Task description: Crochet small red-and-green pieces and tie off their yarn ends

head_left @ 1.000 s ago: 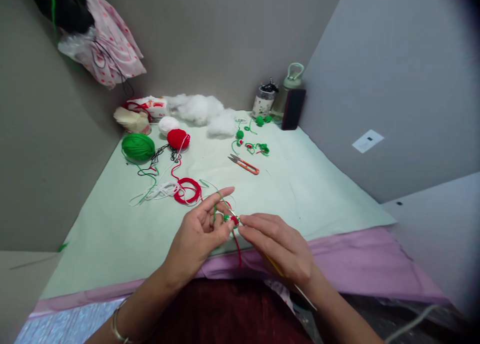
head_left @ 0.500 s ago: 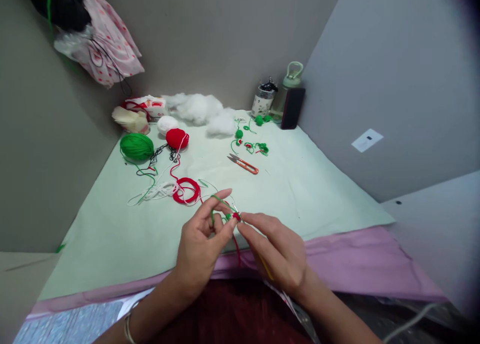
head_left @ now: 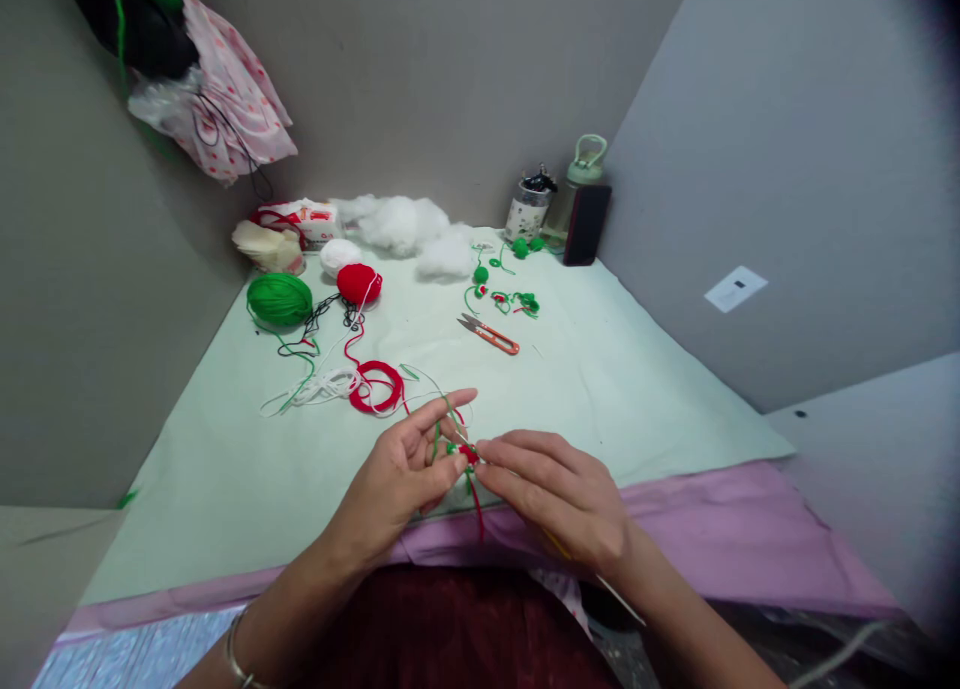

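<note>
Left hand (head_left: pixel 429 456) and right hand (head_left: pixel 517 467) are working close together above the 6 o'clock edge of pale cloth (head_left: pixel 645 399).
Left is pinching a red-and-green yarn piece (head_left: pixel 468 455); right, at its 3 o'clock, is gripping a yellow-handled hook (head_left: pixel 556 544). Orange snips (head_left: pixel 496 339) are lying toward 12.

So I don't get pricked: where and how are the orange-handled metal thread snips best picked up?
Probably by the slim orange handle, coming from the near right: the snips lie flat, with that rounded end nearer and to the right, and the pointed grey blades aimed left and away.
</note>
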The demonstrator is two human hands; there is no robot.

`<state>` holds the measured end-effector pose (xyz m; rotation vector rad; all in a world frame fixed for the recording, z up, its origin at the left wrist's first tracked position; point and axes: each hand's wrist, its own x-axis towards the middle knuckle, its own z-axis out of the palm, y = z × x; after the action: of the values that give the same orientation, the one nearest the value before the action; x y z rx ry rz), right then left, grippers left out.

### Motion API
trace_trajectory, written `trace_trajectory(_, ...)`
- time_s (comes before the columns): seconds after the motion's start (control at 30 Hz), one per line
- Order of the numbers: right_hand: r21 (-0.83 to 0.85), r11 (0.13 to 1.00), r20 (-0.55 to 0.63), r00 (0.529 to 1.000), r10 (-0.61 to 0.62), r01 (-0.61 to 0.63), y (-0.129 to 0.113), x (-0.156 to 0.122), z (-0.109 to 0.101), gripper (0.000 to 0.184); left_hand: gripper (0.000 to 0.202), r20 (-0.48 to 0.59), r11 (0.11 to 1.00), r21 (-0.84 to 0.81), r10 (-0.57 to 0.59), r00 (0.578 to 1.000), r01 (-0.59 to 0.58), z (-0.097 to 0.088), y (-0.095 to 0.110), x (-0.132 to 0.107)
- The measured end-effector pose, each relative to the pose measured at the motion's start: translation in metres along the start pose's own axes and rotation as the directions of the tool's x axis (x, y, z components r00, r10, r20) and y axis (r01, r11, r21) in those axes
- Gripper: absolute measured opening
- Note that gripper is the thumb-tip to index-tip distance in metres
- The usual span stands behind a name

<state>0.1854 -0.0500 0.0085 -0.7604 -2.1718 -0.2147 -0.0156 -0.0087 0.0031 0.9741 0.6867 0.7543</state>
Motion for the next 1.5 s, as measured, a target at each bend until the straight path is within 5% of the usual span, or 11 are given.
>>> trace_trajectory(0.17,-0.038,0.999,0.052,0.999,0.006,-0.004,-0.004,0.000,-0.006,0.023,0.063,-0.108,0.952,0.297,0.114,0.988,-0.078,0.003,0.003,-0.001)
trace_trajectory(0.33,-0.114,0.993,0.079,0.997,-0.004,0.013,-0.010,0.000,-0.012,0.022,0.060,-0.114,0.813,0.552,0.295,0.949,-0.187,0.004,0.004,0.000)
trace_trajectory(0.6,-0.176,0.984,0.152,0.988,-0.002,0.029,-0.019,-0.004,-0.011,0.030,0.056,0.192,0.210,0.877,0.670,0.717,-0.431,-0.006,-0.014,0.006)
trace_trajectory(0.73,-0.136,0.990,0.109,0.993,0.036,-0.021,-0.022,-0.011,-0.007,0.028,0.056,0.262,0.097,0.888,0.697,0.668,-0.449,-0.010,-0.016,0.006)
trace_trajectory(0.87,-0.071,0.995,0.087,0.993,0.080,-0.074,-0.025,-0.017,-0.002,0.029,0.052,0.172,0.255,0.867,0.653,0.738,-0.428,-0.007,-0.013,0.003)
trace_trajectory(1.0,0.012,0.979,0.033,0.978,0.205,-0.206,-0.030,-0.017,-0.001,0.031,0.051,-0.055,0.700,0.648,0.436,0.898,-0.300,0.001,-0.009,0.001)
trace_trajectory(1.1,0.074,0.956,0.022,0.959,0.281,-0.282,-0.035,-0.015,-0.005,0.031,0.056,-0.090,0.903,0.392,0.225,0.970,-0.173,0.006,-0.007,0.000)
trace_trajectory(1.27,0.091,0.949,0.010,0.953,0.301,-0.301,-0.039,-0.017,-0.008,0.032,0.058,-0.061,0.956,0.258,0.164,0.985,-0.143,0.008,-0.004,-0.003)
trace_trajectory(1.5,0.106,0.940,0.035,0.946,0.324,-0.325,-0.038,-0.014,-0.012,0.031,0.049,-0.095,0.834,0.490,0.341,0.935,-0.254,0.015,-0.004,0.000)
